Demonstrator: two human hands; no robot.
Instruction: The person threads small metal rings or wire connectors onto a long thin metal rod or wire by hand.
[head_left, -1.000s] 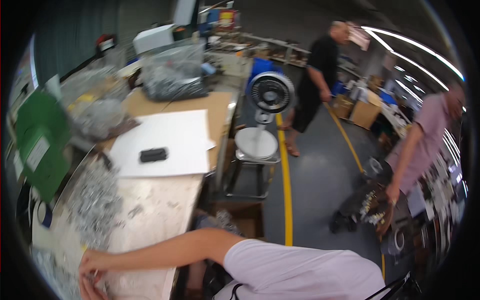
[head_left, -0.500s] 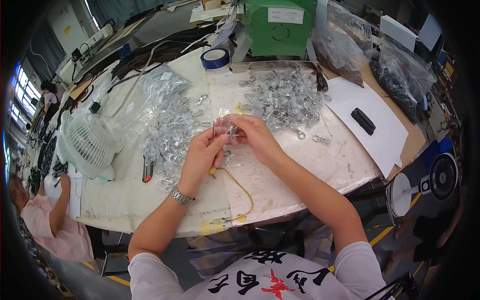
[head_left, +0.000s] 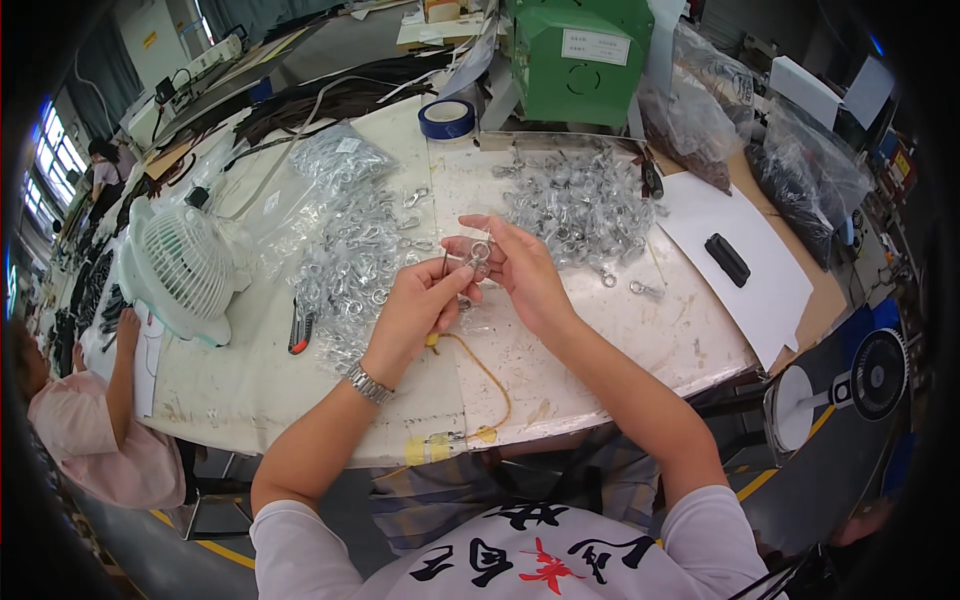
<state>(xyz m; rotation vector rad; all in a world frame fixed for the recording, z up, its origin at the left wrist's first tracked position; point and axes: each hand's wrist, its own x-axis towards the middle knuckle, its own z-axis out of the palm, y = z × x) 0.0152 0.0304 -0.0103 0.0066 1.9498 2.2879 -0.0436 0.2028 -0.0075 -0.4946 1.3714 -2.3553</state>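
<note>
Over the middle of the table both my hands meet at a shiny metal snap hook [head_left: 480, 252] with a ring, which seems to have clear plastic film about it. My left hand [head_left: 420, 300] is closed round a thin pointed tool; its yellow handle end [head_left: 432, 339], tied to a yellow cord [head_left: 498, 385], shows below the fist. The left thumb tip presses at the hook. My right hand [head_left: 530, 280] pinches the hook from the other side, index finger extended. Piles of bagged snap hooks lie on the left [head_left: 350, 250] and right [head_left: 580, 205].
A red-and-black cutter [head_left: 300, 330] lies by the left pile, near a pale green fan [head_left: 185, 265]. Blue tape [head_left: 447, 120] and a green machine [head_left: 580, 65] stand at the back. White sheet [head_left: 740, 255] bears a black block [head_left: 727, 260]. Another person [head_left: 110, 430] sits at left.
My right fingers have spread a little and the hook's ring now shows more plainly between my hands. The whole view has shifted slightly.
</note>
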